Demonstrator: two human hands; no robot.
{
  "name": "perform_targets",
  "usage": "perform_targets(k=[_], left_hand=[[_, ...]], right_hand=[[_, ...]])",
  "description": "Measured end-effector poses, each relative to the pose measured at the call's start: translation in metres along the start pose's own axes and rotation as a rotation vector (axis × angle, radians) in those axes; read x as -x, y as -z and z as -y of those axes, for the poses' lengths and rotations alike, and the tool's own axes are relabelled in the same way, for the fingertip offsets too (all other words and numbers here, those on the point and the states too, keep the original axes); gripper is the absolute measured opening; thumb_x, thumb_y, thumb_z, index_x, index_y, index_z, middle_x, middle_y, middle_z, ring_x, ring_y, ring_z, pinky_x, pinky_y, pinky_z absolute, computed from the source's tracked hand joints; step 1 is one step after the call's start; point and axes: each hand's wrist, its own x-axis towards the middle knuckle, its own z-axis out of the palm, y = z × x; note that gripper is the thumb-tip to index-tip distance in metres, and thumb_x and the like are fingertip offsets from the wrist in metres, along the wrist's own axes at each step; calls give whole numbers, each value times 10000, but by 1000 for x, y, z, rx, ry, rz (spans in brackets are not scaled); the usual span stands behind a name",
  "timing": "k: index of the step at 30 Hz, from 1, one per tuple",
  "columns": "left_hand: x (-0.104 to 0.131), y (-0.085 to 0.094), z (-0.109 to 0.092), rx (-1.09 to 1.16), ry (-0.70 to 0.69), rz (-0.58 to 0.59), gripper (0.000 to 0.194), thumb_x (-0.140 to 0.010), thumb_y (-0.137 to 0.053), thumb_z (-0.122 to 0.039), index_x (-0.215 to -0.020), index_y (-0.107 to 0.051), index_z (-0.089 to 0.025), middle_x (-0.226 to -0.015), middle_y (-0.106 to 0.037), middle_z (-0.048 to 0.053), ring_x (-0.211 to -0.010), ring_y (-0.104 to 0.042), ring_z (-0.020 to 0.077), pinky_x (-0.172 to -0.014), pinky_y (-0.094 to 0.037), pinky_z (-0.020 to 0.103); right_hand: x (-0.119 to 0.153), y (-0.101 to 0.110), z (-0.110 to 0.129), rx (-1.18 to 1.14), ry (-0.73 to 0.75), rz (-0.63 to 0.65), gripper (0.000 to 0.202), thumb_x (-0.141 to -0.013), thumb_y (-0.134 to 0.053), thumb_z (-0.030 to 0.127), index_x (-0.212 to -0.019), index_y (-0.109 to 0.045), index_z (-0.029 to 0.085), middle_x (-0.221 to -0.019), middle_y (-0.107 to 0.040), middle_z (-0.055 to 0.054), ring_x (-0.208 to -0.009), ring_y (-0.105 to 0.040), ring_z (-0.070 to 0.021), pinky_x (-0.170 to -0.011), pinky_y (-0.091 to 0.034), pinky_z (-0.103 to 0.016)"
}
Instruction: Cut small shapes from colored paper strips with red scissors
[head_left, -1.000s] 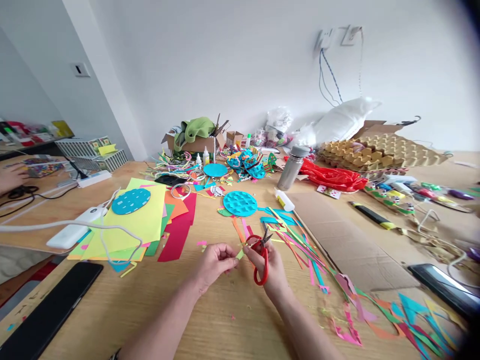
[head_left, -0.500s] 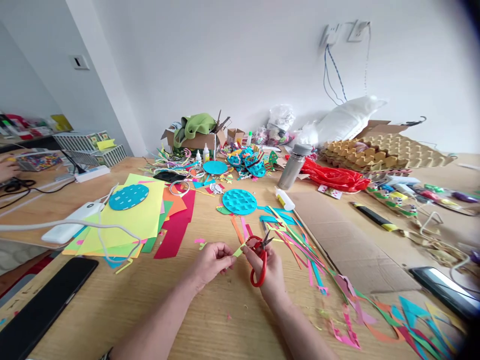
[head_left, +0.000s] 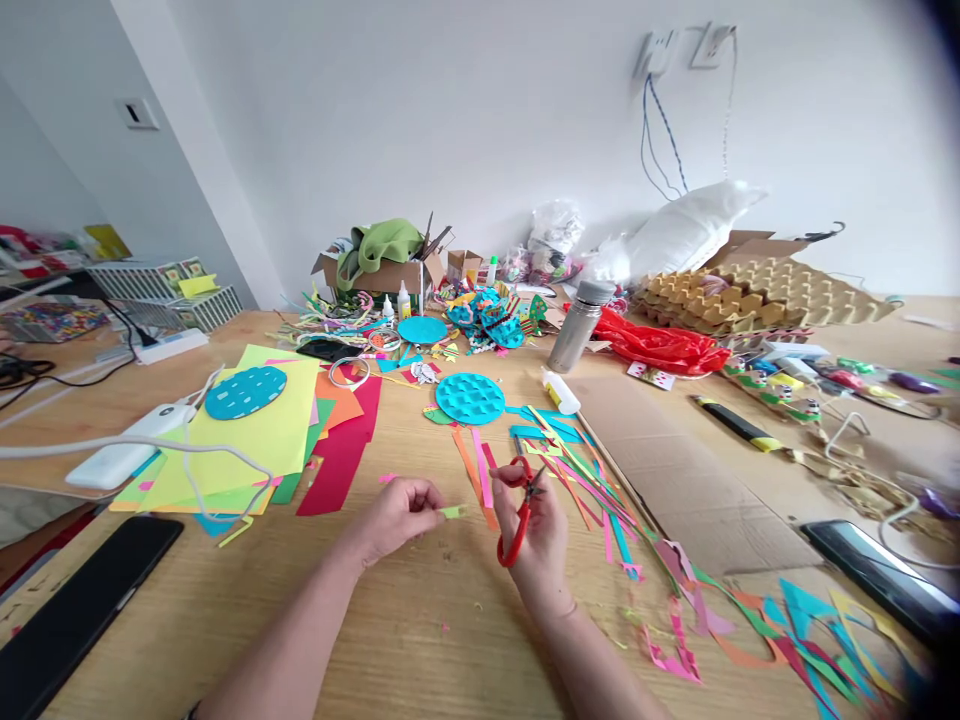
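My left hand (head_left: 403,515) pinches a small yellow-green paper strip (head_left: 453,512) between thumb and fingertips, over the wooden table. To its right, my right hand (head_left: 541,535) holds red-handled scissors (head_left: 516,530), their dark blades pointing up and away from the paper. Beyond the hands lies a blue paper disc (head_left: 470,399) with a woven-looking raised pattern. Orange and pink paper strips (head_left: 481,465) lie between that disc and my hands. A pile of coloured strips (head_left: 577,465) spreads to the right of the scissors.
Coloured paper sheets (head_left: 289,440) with a dotted blue disc (head_left: 246,392) are at left, near a black phone (head_left: 90,610). A steel bottle (head_left: 579,328), glue bottle (head_left: 561,391), cardboard sheet (head_left: 690,480) and utility knife (head_left: 739,424) stand or lie to the right.
My hands have moved apart. The left went left with the yellow-green strip, and the right hand's fingers have come off the strip while keeping the scissors.
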Motion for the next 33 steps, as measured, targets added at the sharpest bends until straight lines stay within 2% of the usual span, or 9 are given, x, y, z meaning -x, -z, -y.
perform_targets(k=[3,5,7,9,14,19,22,26,33], left_hand=[[3,2,-2,-139,21,144,97,-644,-656,-238,-682,-626,-153,-569,-513,-37,-548,-418,101,-526,-281,224],[5,2,-6,-172,17,200,60,-650,-618,-197,-687,-633,-152,-605,-556,-20,-571,-448,112,-543,-303,226],[7,2,-10,-185,12,225,52,-663,-597,-202,-658,-623,-157,-594,-563,-16,-565,-459,119,-543,-306,227],[8,4,-13,-187,12,261,57,-667,-592,-213,-649,-620,-167,-605,-574,-9,-577,-475,127,-561,-323,230],[9,9,-11,-193,-44,213,98,-674,-592,-218,-726,-664,-176,-681,-621,16,-637,-514,148,-591,-351,232],[9,14,-13,-196,-80,114,89,-683,-610,-235,-690,-660,-161,-583,-551,-19,-556,-430,108,-523,-284,218],[10,15,-17,-88,-44,68,141,-690,-644,-297,-713,-659,-159,-527,-511,-32,-511,-401,95,-499,-265,219],[10,9,-18,122,21,91,187,-671,-676,-329,-712,-633,-152,-594,-582,6,-544,-477,109,-521,-330,227],[6,-3,-13,100,-30,-2,134,-662,-657,-256,-625,-587,-147,-539,-485,-29,-511,-406,82,-497,-291,221]], right_hand=[[1,3,3,106,72,280,64,-785,-590,189,-843,-564,183,-846,-610,-53,-812,-574,-190,-758,-437,-304],[3,3,6,184,121,463,73,-750,-599,143,-806,-573,181,-827,-616,-53,-807,-576,-195,-740,-442,-298],[5,2,7,217,140,560,86,-724,-605,121,-775,-569,179,-799,-616,-49,-792,-573,-194,-726,-442,-291],[7,1,6,220,137,600,90,-717,-599,114,-772,-564,176,-774,-611,-41,-760,-564,-183,-704,-439,-282],[5,-1,5,173,49,607,46,-727,-577,130,-738,-556,169,-726,-603,-21,-700,-544,-157,-660,-427,-261],[4,-1,6,59,-83,638,64,-731,-587,167,-703,-530,168,-692,-580,-8,-671,-531,-148,-634,-426,-252],[7,-5,4,-10,-167,578,102,-731,-616,223,-723,-530,169,-707,-568,-15,-678,-526,-154,-624,-432,-253],[9,-8,1,-78,-216,453,183,-732,-659,309,-740,-548,164,-744,-575,-37,-686,-523,-159,-613,-432,-249],[10,-10,6,-169,-315,395,328,-655,-746,401,-741,-544,157,-759,-548,-28,-589,-463,-118,-521,-388,-223]])
